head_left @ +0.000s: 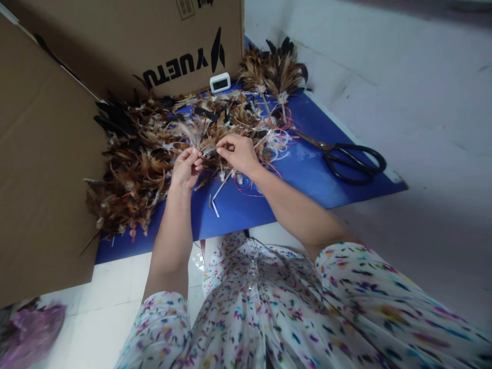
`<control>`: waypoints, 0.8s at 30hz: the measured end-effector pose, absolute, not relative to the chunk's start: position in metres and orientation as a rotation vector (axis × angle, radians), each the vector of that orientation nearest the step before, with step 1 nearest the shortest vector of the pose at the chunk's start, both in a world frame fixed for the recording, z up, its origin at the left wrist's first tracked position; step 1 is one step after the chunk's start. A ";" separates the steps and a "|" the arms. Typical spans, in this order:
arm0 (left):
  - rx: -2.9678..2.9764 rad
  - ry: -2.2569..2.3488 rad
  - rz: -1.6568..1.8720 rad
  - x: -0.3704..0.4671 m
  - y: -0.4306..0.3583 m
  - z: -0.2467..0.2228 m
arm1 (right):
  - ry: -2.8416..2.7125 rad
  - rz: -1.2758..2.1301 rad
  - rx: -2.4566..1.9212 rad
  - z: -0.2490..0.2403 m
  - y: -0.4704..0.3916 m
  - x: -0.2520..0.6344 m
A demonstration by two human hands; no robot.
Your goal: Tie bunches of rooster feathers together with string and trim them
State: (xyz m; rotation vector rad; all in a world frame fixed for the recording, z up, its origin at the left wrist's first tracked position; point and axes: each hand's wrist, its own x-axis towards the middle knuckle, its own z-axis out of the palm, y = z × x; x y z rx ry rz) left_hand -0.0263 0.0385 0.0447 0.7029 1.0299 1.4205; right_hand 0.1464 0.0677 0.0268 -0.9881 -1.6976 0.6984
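Note:
My left hand (pixel 188 167) is closed in a pinch on a pale, fluffy feather (pixel 187 132), which points up and away from the fingertips. Just to its right, my right hand (pixel 239 153) pinches the end of a small brownish feather (pixel 209 148) between thumb and forefinger. Around and beyond both hands spreads a pile of brown, black and white feathers (pixel 142 159) on the blue tabletop (pixel 246 212). A bent white stick (pixel 220 193) lies below my right hand, close to a thin red string (pixel 248 193).
Large black-handled scissors (pixel 355 163) lie at the right. Two feather bundles on sticks (pixel 274 72) rest at the back right, beside a small white digital clock (pixel 220 83). Cardboard walls (pixel 126 36) enclose the back and left. A pink plastic bag (pixel 36 333) is on the floor.

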 end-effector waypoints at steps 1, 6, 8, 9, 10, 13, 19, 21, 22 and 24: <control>0.701 1.025 1.419 -0.026 0.038 0.045 | -1.730 0.726 -0.984 0.027 0.067 0.147; 0.737 1.021 1.384 -0.023 0.036 0.046 | -1.945 0.728 -0.937 0.025 0.062 0.144; 0.761 1.026 1.361 -0.021 0.035 0.045 | -1.863 0.795 -0.918 0.024 0.062 0.142; 0.774 1.028 1.349 -0.019 0.035 0.044 | -1.797 0.868 -0.898 0.024 0.062 0.141; 0.791 1.027 1.338 -0.018 0.034 0.043 | -1.730 0.948 -0.871 0.024 0.063 0.139; 0.861 1.010 1.316 -0.015 0.034 0.039 | -1.569 1.108 -0.798 0.023 0.064 0.136; 0.938 1.049 1.273 -0.012 0.032 0.039 | -1.438 1.143 -0.806 0.021 0.067 0.134; 0.937 1.062 1.269 -0.011 0.032 0.040 | -1.413 1.113 -0.823 0.022 0.068 0.134; 0.939 1.064 1.266 -0.011 0.031 0.040 | -1.399 1.097 -0.828 0.022 0.069 0.135; 0.942 1.060 1.260 -0.011 0.032 0.040 | -1.373 1.079 -0.828 0.022 0.070 0.135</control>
